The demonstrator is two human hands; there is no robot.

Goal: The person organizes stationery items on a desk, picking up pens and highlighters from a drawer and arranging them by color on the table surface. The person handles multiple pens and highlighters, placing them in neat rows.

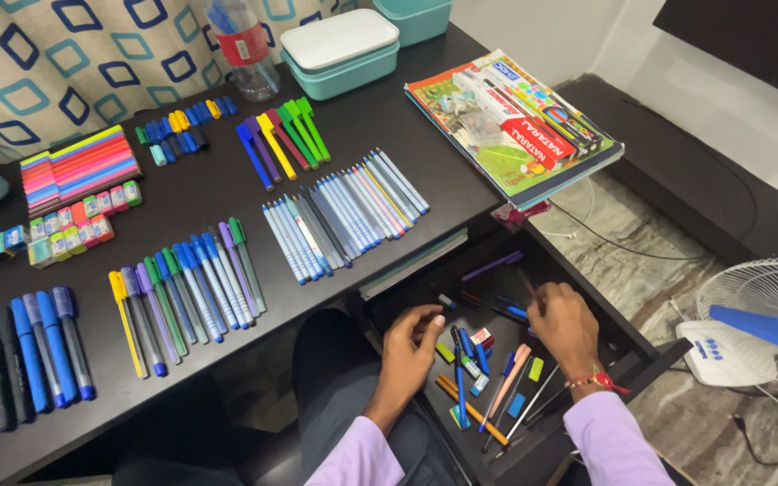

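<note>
Both my hands reach into an open dark drawer (pixel 628 346) under the black desk (pixel 200 202). My left hand (pixel 410 346) hovers over loose pens and erasers (pixel 483 378) at the drawer's near left, fingers curled, nothing clearly held. My right hand (pixel 562 324) is deeper in the drawer, fingers bent down among blue pens (pixel 508 310); whether it grips one I cannot tell. A purple pen (pixel 492 265) lies at the drawer's back.
On the desk lie sorted rows of pens (pixel 344 211), markers (pixel 186 288), thick blue markers (pixel 33 355), small erasers (pixel 74 225), a stack of coloured strips (pixel 78 166), teal boxes (pixel 339 49), and books with stationery packs (pixel 515 126). A white fan (pixel 758 328) stands on the floor at right.
</note>
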